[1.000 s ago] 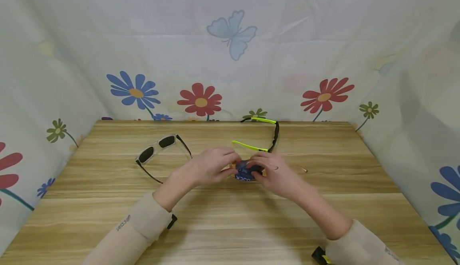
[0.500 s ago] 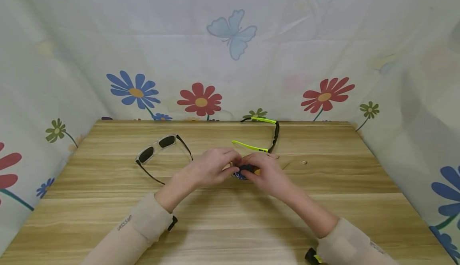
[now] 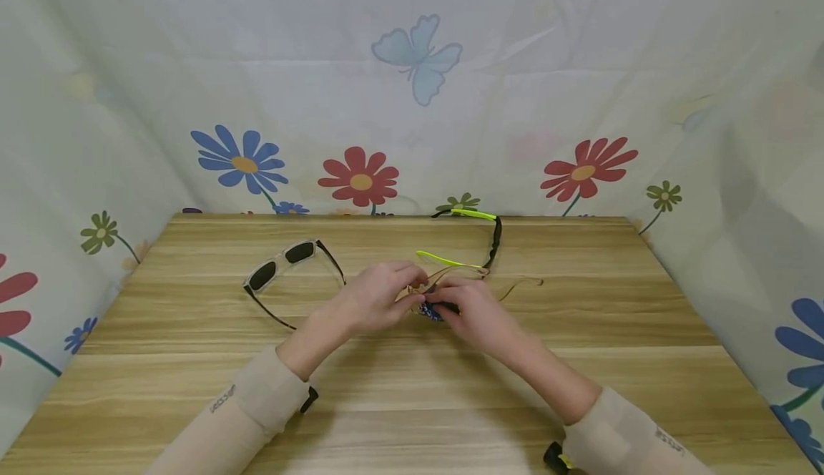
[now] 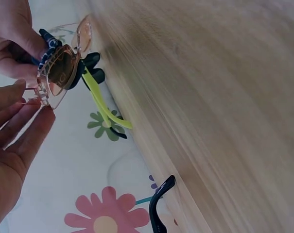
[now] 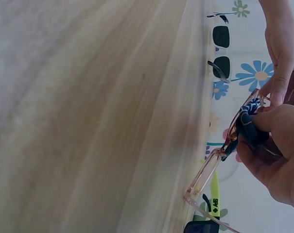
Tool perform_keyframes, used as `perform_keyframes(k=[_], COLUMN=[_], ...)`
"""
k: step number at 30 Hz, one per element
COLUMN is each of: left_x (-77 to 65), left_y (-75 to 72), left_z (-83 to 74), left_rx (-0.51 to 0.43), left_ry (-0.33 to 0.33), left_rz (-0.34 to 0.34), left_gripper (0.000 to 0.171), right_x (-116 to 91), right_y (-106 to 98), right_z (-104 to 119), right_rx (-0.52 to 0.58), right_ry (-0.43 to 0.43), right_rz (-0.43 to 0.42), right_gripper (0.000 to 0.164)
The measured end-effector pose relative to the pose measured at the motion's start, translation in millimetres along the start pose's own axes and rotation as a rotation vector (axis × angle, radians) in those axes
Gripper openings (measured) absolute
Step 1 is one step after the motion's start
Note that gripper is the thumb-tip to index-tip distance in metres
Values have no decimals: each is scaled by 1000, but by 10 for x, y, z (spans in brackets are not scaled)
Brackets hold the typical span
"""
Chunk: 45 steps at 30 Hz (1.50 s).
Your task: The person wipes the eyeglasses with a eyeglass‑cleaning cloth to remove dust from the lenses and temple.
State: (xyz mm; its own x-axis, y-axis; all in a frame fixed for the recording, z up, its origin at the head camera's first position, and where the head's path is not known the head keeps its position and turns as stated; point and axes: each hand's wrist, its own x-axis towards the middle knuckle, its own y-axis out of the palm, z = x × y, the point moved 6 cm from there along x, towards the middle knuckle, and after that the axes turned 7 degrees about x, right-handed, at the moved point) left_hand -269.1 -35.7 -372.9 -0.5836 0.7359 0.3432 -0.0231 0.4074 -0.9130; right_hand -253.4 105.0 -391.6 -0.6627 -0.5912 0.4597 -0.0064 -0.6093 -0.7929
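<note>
My left hand (image 3: 380,297) pinches one end of a pair of glasses with a thin, clear pinkish frame, near the hinge. The glasses (image 4: 83,36) have tinted lenses, and their thin temples (image 3: 515,285) extend back to the right in the head view. A dark blue cloth with white lettering (image 5: 251,127) is bunched over the lens nearest my left hand. Gripping that cloth against the lens is my right hand (image 3: 479,317), thumb on one side and fingers on the other. Part of the frame is hidden behind my fingers.
Sunglasses with a clear frame and dark lenses (image 3: 281,266) lie at the left of the wooden table (image 3: 412,403). Behind my hands lie black sports glasses with neon-yellow temples (image 3: 494,242). A flower-printed curtain (image 3: 277,67) surrounds the table.
My right hand has moved left along the glasses with the cloth, which is now more bunched up. The glasses have tilted, and their temples show more. My left hand stays nearly in place.
</note>
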Motion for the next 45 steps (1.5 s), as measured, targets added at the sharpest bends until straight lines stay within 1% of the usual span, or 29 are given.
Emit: perform_keyframes(k=[4,8,12,15,17,23,30,35,39,45], left_x=[-9,-7,2,12,19,27,2,-16,-26,-27], left_y=[-8,-13,-6,-5,-9,1,0,5,13,17], left_z=[16,40,49,38,27,32,87,119,146,164], left_rx=[-5,-43,-80,-112,-130,-145,-139,-168,-206,-218], left_ry=[-26,-38,-40,-31,-31,-66,-108,-147,-179,-206], left_rz=[-38,-100,-140,-160,-166,-147,-138,-113,-97,-71], left_gripper=[23,21,17,14,13,10,11,13,14,14], right_x=[-3,0,8,18,23,25,20,20,8,13], right_y=[1,-11,-11,-11,-13,-11,-11,5,17,38], right_z=[8,25,17,8,9,12,-19,-22,-30,-22], right_rx=[-1,32,57,65,70,82,83,56,57,71], right_ry=[-13,-24,15,53,63,36,72,43,37,18], right_rz=[0,-31,-59,-81,-96,-111,-37,-4,-15,-31], right_gripper=[13,15,17,16,16,16,11,11,10,11])
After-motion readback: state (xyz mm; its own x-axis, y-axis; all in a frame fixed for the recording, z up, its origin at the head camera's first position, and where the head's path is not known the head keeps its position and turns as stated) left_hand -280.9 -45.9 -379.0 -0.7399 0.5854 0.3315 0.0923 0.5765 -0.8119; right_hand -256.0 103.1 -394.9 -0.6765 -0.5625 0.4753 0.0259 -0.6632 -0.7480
